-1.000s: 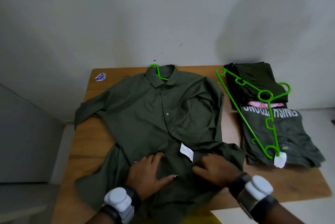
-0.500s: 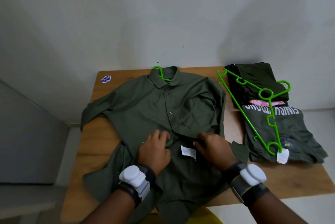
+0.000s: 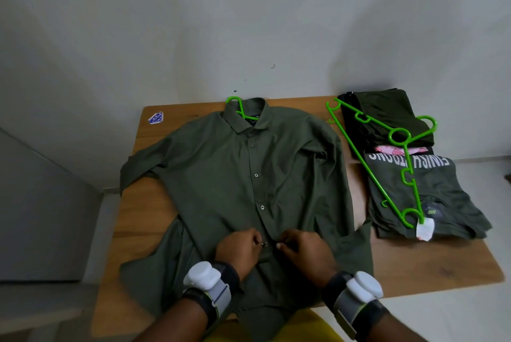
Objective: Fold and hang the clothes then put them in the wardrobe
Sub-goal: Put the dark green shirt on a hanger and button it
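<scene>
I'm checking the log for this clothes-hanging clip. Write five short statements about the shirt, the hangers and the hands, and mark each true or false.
1. The left hand and right hand both pinch the olive shirt at its lower front. True.
2. The shirt hangs in a wardrobe. False: it lies spread on the wooden table.
3. A green hanger hook sticks out at the collar. True.
4. The spare green hanger lies on bare wood. False: it rests on the folded clothes, partly on the grey lettered T-shirt.
5. The blue sticker is at the table's near right corner. False: it is at the far left corner.
</scene>
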The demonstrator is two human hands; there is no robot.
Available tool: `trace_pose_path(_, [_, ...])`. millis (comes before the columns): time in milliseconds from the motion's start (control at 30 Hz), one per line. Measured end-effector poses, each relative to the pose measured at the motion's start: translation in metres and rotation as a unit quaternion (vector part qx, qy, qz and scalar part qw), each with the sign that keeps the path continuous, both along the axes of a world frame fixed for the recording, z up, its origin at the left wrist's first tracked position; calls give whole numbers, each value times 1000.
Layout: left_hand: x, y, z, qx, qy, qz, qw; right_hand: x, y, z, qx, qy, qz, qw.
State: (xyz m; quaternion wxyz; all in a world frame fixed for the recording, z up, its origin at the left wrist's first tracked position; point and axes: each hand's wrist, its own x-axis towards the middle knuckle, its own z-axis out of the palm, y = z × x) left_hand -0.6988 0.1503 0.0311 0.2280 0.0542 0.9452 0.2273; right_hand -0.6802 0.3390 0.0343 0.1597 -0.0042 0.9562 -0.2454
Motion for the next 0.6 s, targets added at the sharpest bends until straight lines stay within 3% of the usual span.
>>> trace_pose_path(100, [1,1,-1,9,-8,25,1000,-1,-6,1,49,57,14,997])
trace_pose_path(233, [1,7,-2,-12,21,18,1000,2,-20,0,-65,9,-48,997])
trace_pose_path(300, [0,10,-4,-3,13,27,1000,2,-21,-5,-77,-28,-68,994])
trace_pose_path(467, [-2,5,-5,70,-34,76,994,-1,-15,-13,-98,-70,-45,992])
trace_pose_path(600, [-2,1,-5,148,-34,99,983,-2,-19,-9,-201,-78,-108,971])
